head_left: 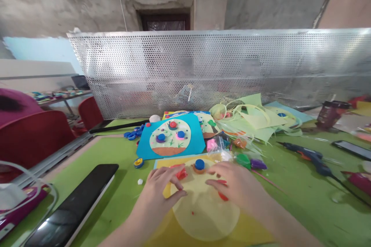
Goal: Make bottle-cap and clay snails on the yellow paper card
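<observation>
My left hand (162, 189) hovers over the left edge of a pale round paper disc (205, 220), thumb and fingers apart. By its fingertips lies a red packet (181, 172) that looks like modelling clay. Over the disc's right side, my right hand (230, 179) curves with its thumb and fingers apart. A red piece (223, 196) shows partly behind that thumb; whether they touch, I cannot tell. Between the hands, towards the far edge, sits a blue bottle cap (199, 164) with brown-orange material around its base. A tiny red bit (193, 213) lies on the disc, which rests on yellow paper (249, 231).
Behind the disc lies a blue card (142, 144) with a decorated circle. Coloured clay packs, such as a green one (243, 160), sit beside it. A glue gun (313, 158) and a dark cup (331, 115) are right. A black phone (75, 200) lies left.
</observation>
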A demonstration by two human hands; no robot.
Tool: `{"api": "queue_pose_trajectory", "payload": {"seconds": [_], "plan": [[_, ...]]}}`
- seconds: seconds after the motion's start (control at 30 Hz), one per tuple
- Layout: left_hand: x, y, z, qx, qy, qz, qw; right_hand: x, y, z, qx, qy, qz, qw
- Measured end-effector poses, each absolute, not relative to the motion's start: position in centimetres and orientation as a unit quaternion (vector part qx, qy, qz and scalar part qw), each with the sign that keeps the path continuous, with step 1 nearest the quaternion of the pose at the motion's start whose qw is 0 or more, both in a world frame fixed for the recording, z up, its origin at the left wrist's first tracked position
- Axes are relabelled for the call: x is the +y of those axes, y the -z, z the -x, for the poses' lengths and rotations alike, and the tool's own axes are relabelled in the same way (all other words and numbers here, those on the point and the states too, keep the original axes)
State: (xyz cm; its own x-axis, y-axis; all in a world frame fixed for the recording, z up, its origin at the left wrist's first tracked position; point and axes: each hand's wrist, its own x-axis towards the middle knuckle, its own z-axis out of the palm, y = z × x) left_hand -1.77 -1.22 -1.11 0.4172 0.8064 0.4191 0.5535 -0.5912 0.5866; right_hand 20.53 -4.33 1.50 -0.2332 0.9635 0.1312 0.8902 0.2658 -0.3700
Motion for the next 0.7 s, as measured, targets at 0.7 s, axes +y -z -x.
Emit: {"api": "queue_pose_trajectory", "payload": {"seconds": [0.7], "plan": [[-0.8, 1.4, 1.7, 0.436, -0.295, -0.835, 0.163, -4.8, -1.4, -20.8, -0.688, -0.157, 0.708, 0.017]]}}
